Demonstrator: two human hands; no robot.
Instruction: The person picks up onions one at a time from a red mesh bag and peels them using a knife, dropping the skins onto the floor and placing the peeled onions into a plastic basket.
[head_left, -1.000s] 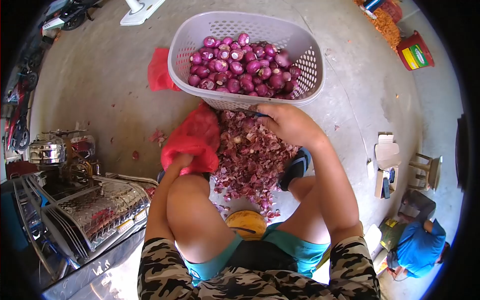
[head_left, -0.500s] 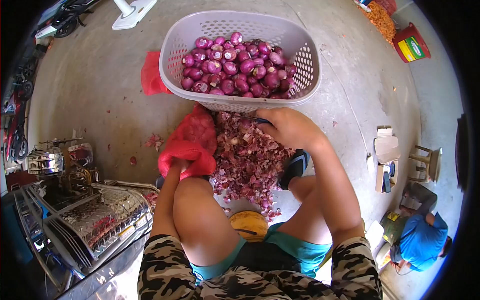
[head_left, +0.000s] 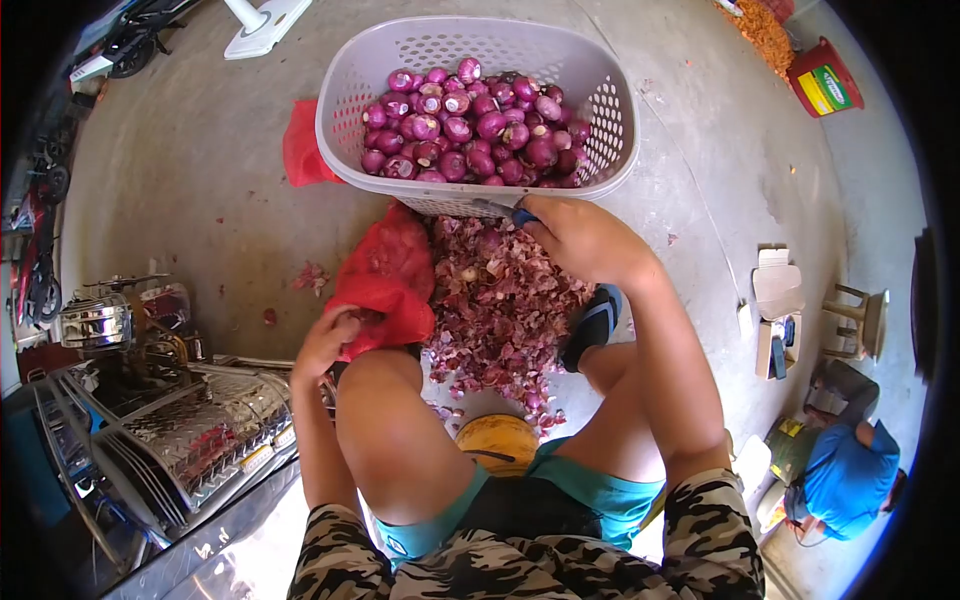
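Right hand (head_left: 585, 240) grips a knife (head_left: 500, 211) just under the basket (head_left: 610, 110); left hand (head_left: 322, 343) clutches the red bag (head_left: 385, 275), peels (head_left: 500, 300) between them.

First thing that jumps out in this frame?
The grey basket heaped with purple onions, top centre on the concrete floor. Just below it lies a pile of onion skins. The right hand holds a knife at the basket's rim, and the left hand is at a red mesh bag.

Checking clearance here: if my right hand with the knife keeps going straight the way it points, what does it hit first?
Most likely the basket: the right hand points its knife at the near wall, though depth is unclear.
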